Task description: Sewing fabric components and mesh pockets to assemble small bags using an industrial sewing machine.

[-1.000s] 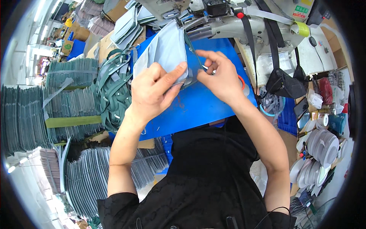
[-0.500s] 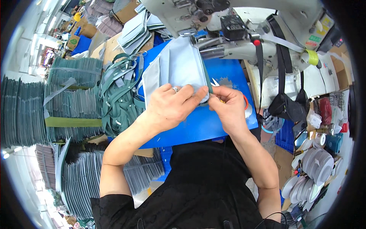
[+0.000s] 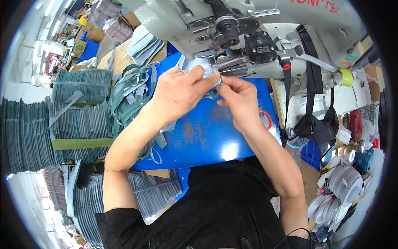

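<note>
Below the head of a sewing machine (image 3: 228, 31), a light grey-blue fabric piece (image 3: 194, 62) lies mostly hidden behind my hands. My left hand (image 3: 180, 89) is closed on its near edge, with the thumb and forefinger pressed together close to the machine's presser area. Just right of it, my right hand (image 3: 242, 99) pinches the same edge, fingers curled. A bit of green trim shows beneath the fingertips. Both hands are above the blue tabletop (image 3: 199, 133). Orange-handled scissors (image 3: 266, 120) lie beside my right wrist, their blades hidden.
At left sit a heap of green straps (image 3: 130, 99) and tall stacks of green-grey fabric panels (image 3: 78, 120). More light panels (image 3: 145, 45) lie at the far left of the table. Black straps (image 3: 309, 83) hang at right, near a yellow tape roll (image 3: 343, 77).
Both hands have moved away from me toward the machine, taking the fabric piece along. Much less of the fabric shows now, and more of the blue tabletop is uncovered.
</note>
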